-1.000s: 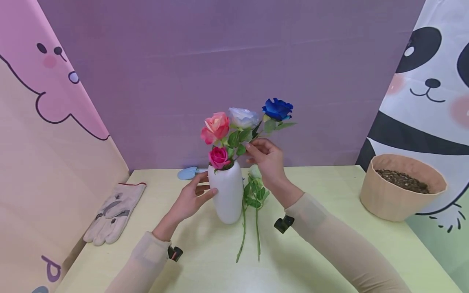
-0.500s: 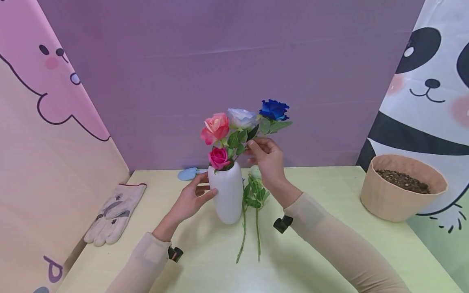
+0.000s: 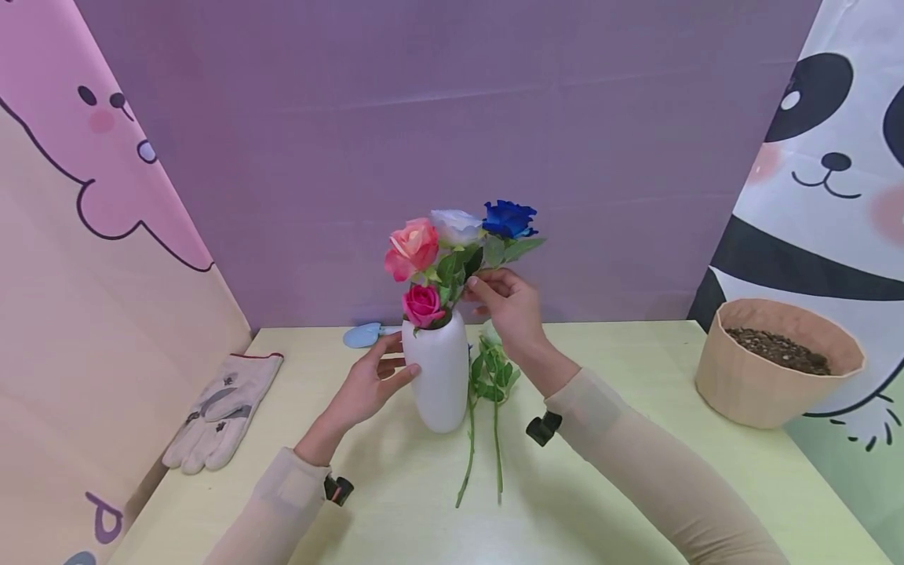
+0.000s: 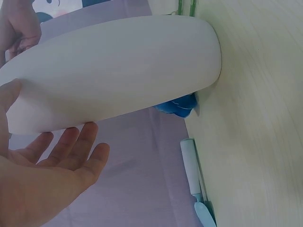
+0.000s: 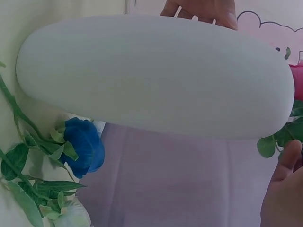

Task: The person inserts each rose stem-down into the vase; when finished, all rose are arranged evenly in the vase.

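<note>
A white vase (image 3: 439, 377) stands upright on the table, holding a coral-pink rose (image 3: 412, 249), a magenta rose (image 3: 422, 305) and a pale bluish-white rose (image 3: 455, 226). My left hand (image 3: 370, 384) grips the vase's left side, thumb in front and fingers around the back. With thumb and fingertips, my right hand (image 3: 515, 310) pinches the stem of a dark blue rose (image 3: 510, 219) at the right of the bunch, above the vase's mouth. Its lower stem is hidden among leaves. Another blue rose (image 5: 83, 147) and a white rose (image 5: 73, 215) lie behind the vase.
Stems of the lying roses (image 3: 497, 447) stretch toward the front, right of the vase. A light blue trowel (image 3: 362, 336) lies behind my left hand. Work gloves (image 3: 222, 412) rest at the left edge, and a tan pot (image 3: 766, 400) of soil stands at the right.
My right hand has shifted slightly left, and the blue rose has moved left and a little down, closer to the bunch. The pale rose has been nudged left. My left hand and the vase stay put.
</note>
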A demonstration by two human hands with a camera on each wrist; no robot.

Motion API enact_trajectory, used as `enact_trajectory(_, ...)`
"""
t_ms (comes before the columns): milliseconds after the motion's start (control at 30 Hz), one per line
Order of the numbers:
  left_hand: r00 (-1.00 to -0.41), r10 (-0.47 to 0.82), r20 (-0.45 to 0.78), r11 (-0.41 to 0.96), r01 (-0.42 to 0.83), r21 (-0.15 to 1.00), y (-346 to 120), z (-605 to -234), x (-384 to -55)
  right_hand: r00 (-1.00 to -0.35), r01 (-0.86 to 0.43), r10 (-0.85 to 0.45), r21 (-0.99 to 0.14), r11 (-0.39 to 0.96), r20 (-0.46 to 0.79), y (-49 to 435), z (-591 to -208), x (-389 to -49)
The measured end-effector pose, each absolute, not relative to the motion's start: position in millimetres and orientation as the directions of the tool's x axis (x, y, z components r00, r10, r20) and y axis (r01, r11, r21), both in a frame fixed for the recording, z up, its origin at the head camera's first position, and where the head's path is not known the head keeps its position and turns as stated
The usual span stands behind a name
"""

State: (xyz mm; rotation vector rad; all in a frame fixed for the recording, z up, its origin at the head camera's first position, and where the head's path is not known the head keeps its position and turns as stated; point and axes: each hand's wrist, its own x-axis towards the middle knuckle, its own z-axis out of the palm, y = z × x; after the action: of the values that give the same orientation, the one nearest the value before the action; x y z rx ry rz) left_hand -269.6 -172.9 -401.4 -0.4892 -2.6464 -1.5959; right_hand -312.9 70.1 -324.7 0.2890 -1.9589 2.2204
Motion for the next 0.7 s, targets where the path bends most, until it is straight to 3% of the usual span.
enact_trajectory(500,-0.952,0.254,0.172,0.429,0.271,0.862,-170,-401,-269,-0.967,-0.23,-0.114,-0.973,0.009,0.227,68,-337,-317)
enact_trajectory(700,-0.951,0.255,0.172,0.431,0.271,0.861,-170,-402,-270,-0.962,-0.239,-0.134,-0.971,-0.005,0.238,71,-336,-313)
